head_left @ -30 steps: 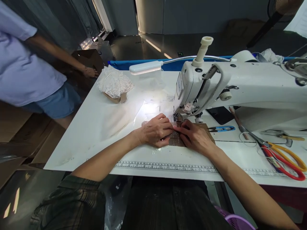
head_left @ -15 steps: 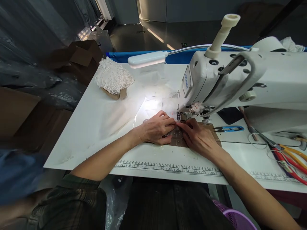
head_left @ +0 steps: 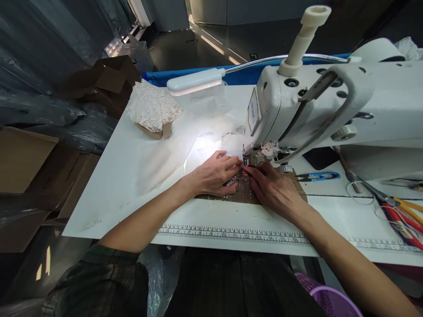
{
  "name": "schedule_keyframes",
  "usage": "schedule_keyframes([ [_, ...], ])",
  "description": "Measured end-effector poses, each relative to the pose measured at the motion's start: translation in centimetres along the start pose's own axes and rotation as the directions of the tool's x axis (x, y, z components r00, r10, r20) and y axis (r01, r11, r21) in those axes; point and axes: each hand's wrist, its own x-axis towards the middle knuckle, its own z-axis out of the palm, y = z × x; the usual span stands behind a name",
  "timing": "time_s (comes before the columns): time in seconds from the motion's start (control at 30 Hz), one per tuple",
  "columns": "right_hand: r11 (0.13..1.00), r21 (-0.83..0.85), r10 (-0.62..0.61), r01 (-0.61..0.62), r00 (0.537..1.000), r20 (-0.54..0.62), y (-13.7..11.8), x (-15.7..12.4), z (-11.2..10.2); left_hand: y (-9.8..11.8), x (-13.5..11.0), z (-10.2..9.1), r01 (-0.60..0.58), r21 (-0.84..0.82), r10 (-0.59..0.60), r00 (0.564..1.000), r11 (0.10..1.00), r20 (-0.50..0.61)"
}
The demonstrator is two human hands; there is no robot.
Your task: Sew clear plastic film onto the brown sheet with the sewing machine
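My left hand (head_left: 216, 175) lies palm down left of the presser foot (head_left: 249, 160). Its fingertips press on thin see-through fabric (head_left: 232, 181), with the thumb apart from the fingers. On the other side, my right hand (head_left: 272, 185) has its fingers bent together, the index tip at the fabric's edge just below the foot. Both hands' fingertips nearly meet there. A small red spot shows by the right index finger. Beneath the hands is a brown board (head_left: 243, 196). The fabric's outline is mostly covered by the hands.
The white sewing machine (head_left: 297, 101) stands at right, a lamp (head_left: 195, 81) above the table. White lace (head_left: 153, 105) sits at back left. Blue thread snips (head_left: 319, 176) and orange-handled scissors (head_left: 410, 209) lie at right. A printed ruler (head_left: 231, 233) runs along the front edge.
The view has shifted slightly. My left fingers are a little more spread, and more of the brown board shows between the hands. The blurred person at lower left is out of view.
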Motion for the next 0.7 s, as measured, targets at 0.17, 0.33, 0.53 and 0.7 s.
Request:
schedule_keyframes([
  [0.17, 1.0, 0.027, 0.012, -0.012, 1.0, 0.023, -0.2, 0.0, -0.3, 0.0, 0.1, -0.1, 0.017, 0.003, -0.017, 1.0, 1.0, 0.007],
  [0.33, 0.984, 0.178, 0.027, -0.019, 0.999, -0.044, 0.5, -0.4, -0.4, 0.1, 0.2, -0.2, 0.031, 0.01, -0.031, 0.999, 0.999, 0.005],
  [0.53, 0.872, 0.486, 0.077, -0.06, 0.997, -0.017, 2.6, -0.6, -2.0, 0.0, 0.3, -0.2, 0.049, 0.069, -0.05, 0.999, 0.996, 0.018],
  [0.7, 0.777, 0.613, 0.06, -0.147, 0.985, 0.16, 4.1, 0.2, -2.8, -0.2, 0.4, -0.1, 0.059, 0.073, -0.062, 0.997, 0.996, 0.039],
])
